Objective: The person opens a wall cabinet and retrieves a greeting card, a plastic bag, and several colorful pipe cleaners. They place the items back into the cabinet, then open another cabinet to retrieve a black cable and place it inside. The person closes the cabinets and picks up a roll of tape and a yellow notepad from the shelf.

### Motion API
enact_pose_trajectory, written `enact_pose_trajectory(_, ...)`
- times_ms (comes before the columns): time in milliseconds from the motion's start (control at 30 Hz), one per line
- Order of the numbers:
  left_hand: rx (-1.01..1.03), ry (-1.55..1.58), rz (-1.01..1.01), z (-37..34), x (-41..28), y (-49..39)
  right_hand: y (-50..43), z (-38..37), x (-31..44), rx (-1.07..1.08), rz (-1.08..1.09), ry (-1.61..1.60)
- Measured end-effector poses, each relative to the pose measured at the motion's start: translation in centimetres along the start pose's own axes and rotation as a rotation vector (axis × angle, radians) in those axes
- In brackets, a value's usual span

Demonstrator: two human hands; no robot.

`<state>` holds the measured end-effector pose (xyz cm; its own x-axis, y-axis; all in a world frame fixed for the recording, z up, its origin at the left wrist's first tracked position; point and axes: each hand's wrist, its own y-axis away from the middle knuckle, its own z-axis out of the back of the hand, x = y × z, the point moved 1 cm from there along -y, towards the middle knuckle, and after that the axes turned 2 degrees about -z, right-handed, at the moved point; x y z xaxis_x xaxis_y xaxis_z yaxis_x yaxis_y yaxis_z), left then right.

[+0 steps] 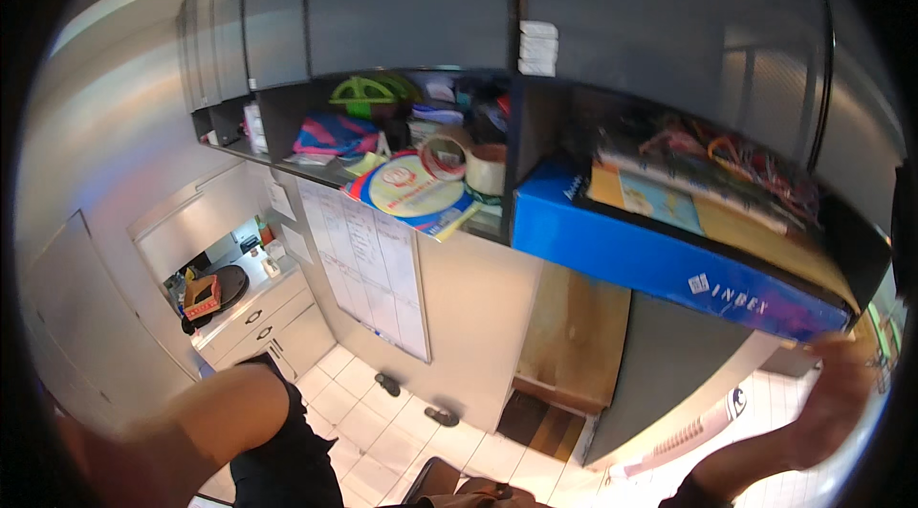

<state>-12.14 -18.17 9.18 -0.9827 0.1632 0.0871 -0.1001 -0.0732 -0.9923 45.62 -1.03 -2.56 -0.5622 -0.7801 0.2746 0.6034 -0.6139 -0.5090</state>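
My right hand (pixel 835 397) is raised at the lower right, blurred, with its fingertips at the lower corner of a blue cardboard box (pixel 645 260). Whether they touch or grip it, I cannot tell. The box juts out of an open shelf and bears white lettering. Papers and a yellowish folder (pixel 746 235) lie in or on it, below a tangle of coloured cords (pixel 760 167). At the lower left my bent left arm (pixel 215 422) comes close to the camera; the left hand itself is out of view.
Dark glossy cabinets (pixel 409 6) hang above the shelf. Packing tape rolls (pixel 486 167), a colourful printed sheet (pixel 412 189) and a green plastic item (pixel 362 95) fill the middle compartment. Below are a whiteboard (pixel 373 264), a brown wooden panel (pixel 574 336) and sandals (pixel 441 416) on tiles.
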Motion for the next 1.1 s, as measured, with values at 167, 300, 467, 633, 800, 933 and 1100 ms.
enact_pose_trajectory(167,0.09,-0.072,0.037,-1.5,0.9,-0.1,-0.7,2.9,-0.1,-0.102,0.022,0.095)
enact_pose_trajectory(300,0.127,-0.112,0.042,-1.9,0.6,-0.2,-0.6,4.4,0.0,-0.164,0.04,0.143)
enact_pose_trajectory(467,0.097,-0.139,0.08,-2.4,0.0,1.4,0.3,4.7,0.2,-0.214,0.077,0.263)
enact_pose_trajectory(633,0.088,-0.151,0.093,-2.7,-0.5,2.1,0.8,4.9,0.4,-0.266,0.085,0.274)
enact_pose_trajectory(800,0.059,-0.12,0.121,-2.9,-0.4,2.6,1.0,5.4,0.8,-0.31,0.105,0.318)
enact_pose_trajectory(933,-0.051,-0.002,0.125,-1.8,-0.8,3.6,1.2,6.4,1.2,-0.345,0.098,0.316)
enact_pose_trajectory(1100,-0.345,0.473,0.176,-1.9,-4.2,9.0,1.5,7.6,1.4,-0.429,0.123,0.355)
